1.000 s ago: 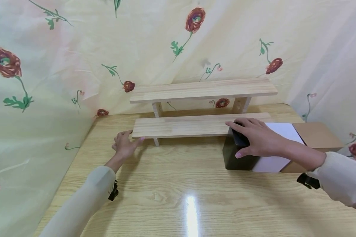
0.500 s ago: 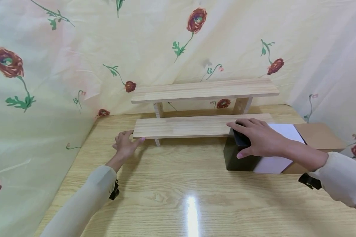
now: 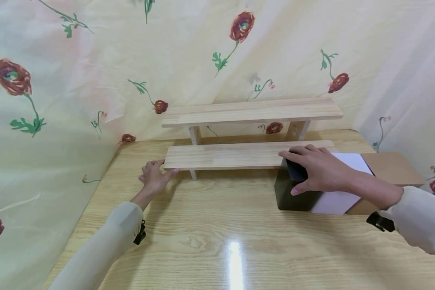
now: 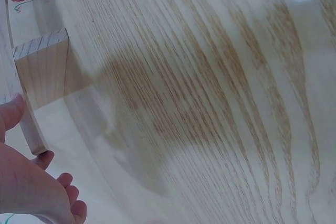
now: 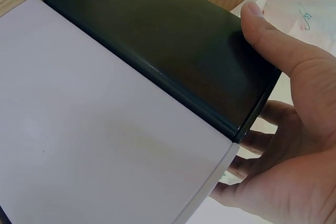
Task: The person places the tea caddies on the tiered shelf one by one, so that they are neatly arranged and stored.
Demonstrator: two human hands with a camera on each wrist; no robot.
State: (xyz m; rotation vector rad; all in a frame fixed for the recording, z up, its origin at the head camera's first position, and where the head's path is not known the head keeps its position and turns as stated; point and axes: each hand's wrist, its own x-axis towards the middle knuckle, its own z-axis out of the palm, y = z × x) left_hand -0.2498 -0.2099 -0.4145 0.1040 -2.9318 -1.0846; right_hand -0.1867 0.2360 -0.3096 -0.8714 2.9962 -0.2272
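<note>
A two-tier wooden shelf stands at the back of the table, with a lower board and a raised upper board. My left hand pinches the lower board's left end. In the left wrist view, the thumb of that hand lies along the board and a fingertip meets its corner. On the right, my right hand grips the top of an upright black box. The right wrist view has its thumb against the black face and the other fingers reaching round the top edge.
A white box stands against the black one, and a brown cardboard box follows at the far right. Flowered cloth hangs behind and along both sides. The wood-grain table spreads out in front.
The head view has drifted slightly, so the scene sits a little further right and lower. Both hands keep their places on the shelf board and the black box.
</note>
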